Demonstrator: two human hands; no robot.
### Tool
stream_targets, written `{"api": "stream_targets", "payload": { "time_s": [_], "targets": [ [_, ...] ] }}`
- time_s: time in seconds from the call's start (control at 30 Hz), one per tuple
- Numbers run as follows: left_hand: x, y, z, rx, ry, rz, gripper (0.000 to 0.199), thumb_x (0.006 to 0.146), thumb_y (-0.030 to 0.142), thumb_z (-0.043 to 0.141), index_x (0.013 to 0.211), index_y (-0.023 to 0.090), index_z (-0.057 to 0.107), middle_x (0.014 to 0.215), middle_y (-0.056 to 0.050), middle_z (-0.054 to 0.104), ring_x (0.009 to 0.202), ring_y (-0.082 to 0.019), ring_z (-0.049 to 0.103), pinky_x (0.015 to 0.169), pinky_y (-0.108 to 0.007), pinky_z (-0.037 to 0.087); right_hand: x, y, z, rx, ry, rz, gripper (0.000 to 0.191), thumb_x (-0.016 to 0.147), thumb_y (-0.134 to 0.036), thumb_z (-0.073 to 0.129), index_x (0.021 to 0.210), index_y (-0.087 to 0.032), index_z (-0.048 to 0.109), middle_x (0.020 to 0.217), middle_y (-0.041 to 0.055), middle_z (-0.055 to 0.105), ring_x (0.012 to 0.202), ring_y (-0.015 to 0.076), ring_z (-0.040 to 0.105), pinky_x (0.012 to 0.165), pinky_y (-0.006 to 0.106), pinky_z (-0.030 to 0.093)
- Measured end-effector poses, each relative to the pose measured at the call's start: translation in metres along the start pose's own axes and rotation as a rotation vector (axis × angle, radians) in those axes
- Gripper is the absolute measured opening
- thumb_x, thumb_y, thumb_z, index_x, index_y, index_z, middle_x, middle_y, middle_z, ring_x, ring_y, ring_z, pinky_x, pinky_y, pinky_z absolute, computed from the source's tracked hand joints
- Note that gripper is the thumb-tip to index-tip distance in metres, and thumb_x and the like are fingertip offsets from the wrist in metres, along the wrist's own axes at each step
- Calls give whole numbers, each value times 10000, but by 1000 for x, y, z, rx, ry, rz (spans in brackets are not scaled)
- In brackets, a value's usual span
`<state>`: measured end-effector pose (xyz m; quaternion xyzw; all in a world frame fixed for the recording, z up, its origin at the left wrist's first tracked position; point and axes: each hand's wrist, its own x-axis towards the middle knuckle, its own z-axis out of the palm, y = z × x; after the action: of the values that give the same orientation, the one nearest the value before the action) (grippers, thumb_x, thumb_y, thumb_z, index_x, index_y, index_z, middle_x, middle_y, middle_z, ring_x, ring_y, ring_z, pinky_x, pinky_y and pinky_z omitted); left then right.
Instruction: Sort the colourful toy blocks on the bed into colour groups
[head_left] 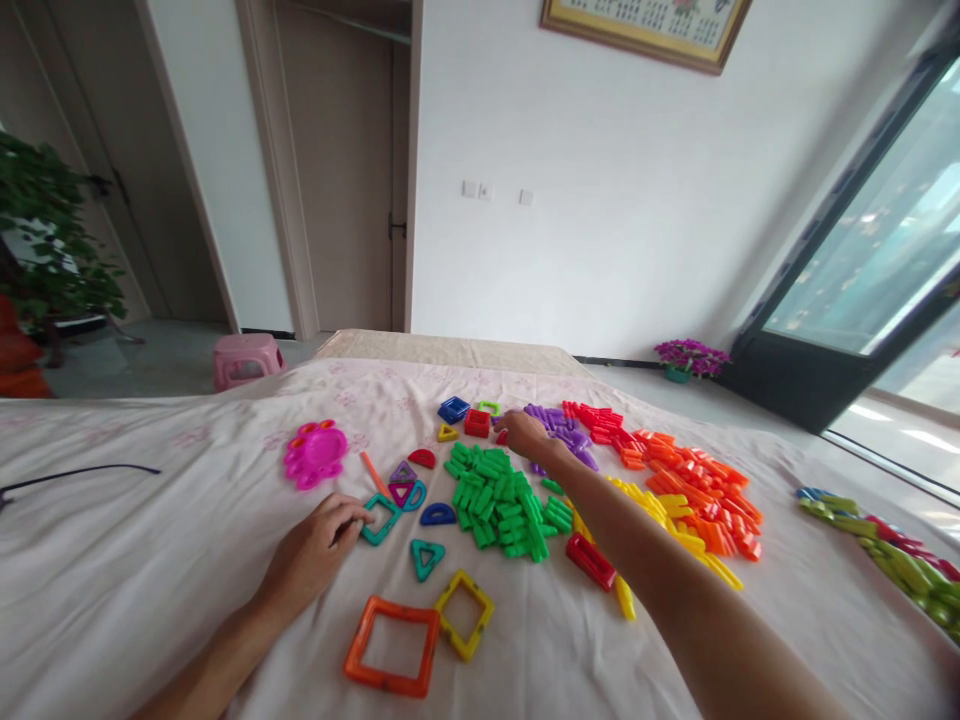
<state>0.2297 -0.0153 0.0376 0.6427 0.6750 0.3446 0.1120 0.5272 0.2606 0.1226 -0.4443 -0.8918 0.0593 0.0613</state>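
My left hand point(330, 530) is closed, its fingertips pinching the left edge of a teal square magnetic tile frame point(394, 507). Around that tile lie a magenta triangle point(400, 494), a purple triangle point(403, 471), a blue half-round piece point(438, 514) and a teal triangle point(427, 560). Farther off, my right hand point(523, 434) reaches down with bunched fingers beside a stack of red square tiles point(477, 423) and the purple sticks point(562, 428). What sits in its fingertips is too hidden to make out. My right forearm passes over the yellow sticks point(675, 508).
Green sticks point(499, 500) pile mid-bed, orange ones point(705, 490) at right. Near me lie an orange square frame point(394, 690) and a yellow one point(465, 655). A pink paw-shaped toy point(322, 452) and glasses point(90, 474) are left; a pink stool point(247, 360) stands beyond.
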Motion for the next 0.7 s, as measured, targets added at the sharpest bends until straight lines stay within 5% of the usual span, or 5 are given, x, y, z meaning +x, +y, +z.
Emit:
{"api": "stream_targets", "payload": {
  "time_s": [0.1,0.23,0.37,0.7],
  "targets": [
    [0,4,-2,6,-9,-8,284,917,304,448,968,257,724,1085,-30,681,991,-185,656,915,-294,488,-9,-40,-2,18,36,-70,357,836,-128,568,1120,-239,753,1178,61,718,1091,220,649,916,272,468],
    [-1,11,-6,4,-23,-19,289,916,274,443,974,259,725,1092,-29,676,998,-187,651,901,-301,483,-30,-113,3,109,-72,-396,261,892,-281,575,1071,-250,762,1055,33,746,967,191,671,836,247,471],
    [-1,17,-9,-5,-34,-20,282,910,242,446,971,248,721,1085,-32,672,995,-183,645,885,-300,475,-51,-166,14,-63,-90,-478,309,835,-362,629,1076,-204,741,1091,99,713,1030,260,644,864,334,483],
    [-1,17,-10,-15,-37,-17,282,905,228,443,967,237,718,1086,-43,674,971,-180,642,860,-298,467,-55,-188,25,-269,-45,-392,370,785,-327,620,1092,-126,672,1131,157,671,1063,320,621,864,425,504]
  ]
}}
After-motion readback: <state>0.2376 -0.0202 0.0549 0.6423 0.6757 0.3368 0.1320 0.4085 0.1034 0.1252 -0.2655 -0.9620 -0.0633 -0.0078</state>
